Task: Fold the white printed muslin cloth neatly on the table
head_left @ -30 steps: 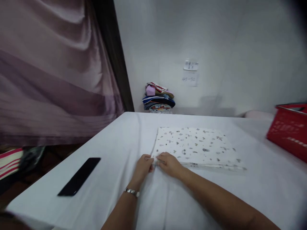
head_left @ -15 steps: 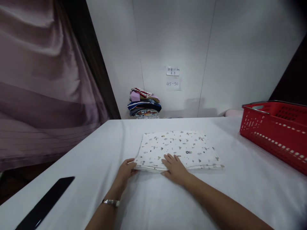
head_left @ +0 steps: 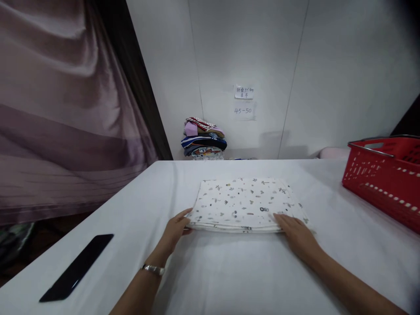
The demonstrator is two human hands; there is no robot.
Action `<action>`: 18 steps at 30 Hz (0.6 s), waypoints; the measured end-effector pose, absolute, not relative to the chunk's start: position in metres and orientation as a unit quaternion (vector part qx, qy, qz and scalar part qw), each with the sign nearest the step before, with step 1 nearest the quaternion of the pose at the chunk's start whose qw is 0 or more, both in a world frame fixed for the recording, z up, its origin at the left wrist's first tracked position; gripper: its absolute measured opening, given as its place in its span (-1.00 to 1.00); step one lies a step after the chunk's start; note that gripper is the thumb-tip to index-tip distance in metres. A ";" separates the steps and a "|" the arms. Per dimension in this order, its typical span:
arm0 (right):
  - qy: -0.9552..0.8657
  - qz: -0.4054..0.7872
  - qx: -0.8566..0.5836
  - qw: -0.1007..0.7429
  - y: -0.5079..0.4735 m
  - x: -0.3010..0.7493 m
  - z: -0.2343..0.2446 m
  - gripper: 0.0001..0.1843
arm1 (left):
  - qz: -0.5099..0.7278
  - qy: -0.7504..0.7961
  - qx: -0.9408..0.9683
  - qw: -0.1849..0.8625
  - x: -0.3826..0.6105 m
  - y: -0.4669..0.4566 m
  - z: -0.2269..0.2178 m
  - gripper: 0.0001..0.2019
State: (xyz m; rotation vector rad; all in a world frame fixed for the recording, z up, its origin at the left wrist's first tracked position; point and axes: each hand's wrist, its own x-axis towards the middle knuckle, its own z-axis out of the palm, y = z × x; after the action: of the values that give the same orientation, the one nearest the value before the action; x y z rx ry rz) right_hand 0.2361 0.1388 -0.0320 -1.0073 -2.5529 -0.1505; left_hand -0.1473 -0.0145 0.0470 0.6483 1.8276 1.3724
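**Folded cloth (head_left: 243, 201) on white table (head_left: 236, 271), both ends of near edge in contact**

Observed from inside the room. The cloth, white with small scattered motifs, lies flat in the middle of the table; several layers show along its near edge.

Left hand (head_left: 173, 229): gripping the near left corner, one digit above, another at the underside. Silvery band (head_left: 153, 269) on that wrist.

Right hand (head_left: 300, 236): fingers extended together over the near edge, toward the right corner, tips resting on the top layer. Thumb hidden; cannot tell whether it pinches the layers.

Surroundings: a black slab (head_left: 78, 267) lies on the table, well apart from the left hand. A red basket (head_left: 377, 175) with perforated sides stands at far right. Beyond the table's far edge, a pile of textiles (head_left: 205, 140) against the wall (head_left: 249, 43); two paper notes there, the lower (head_left: 244, 111) reading "45-50". Pinkish curtain (head_left: 49, 87) at left.
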 end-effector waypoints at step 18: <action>-0.868 -0.008 -0.423 0.259 0.189 0.299 0.018 -0.62 | 0.265 0.739 0.612 0.098 -0.155 -0.028 0.040 -0.69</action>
State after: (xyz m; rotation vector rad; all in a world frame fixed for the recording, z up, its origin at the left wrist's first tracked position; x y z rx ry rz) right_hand 0.2992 0.1893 0.0178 -1.1464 -2.3537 -0.0230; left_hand -0.1552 -0.0284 0.0399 1.8117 2.1869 0.7844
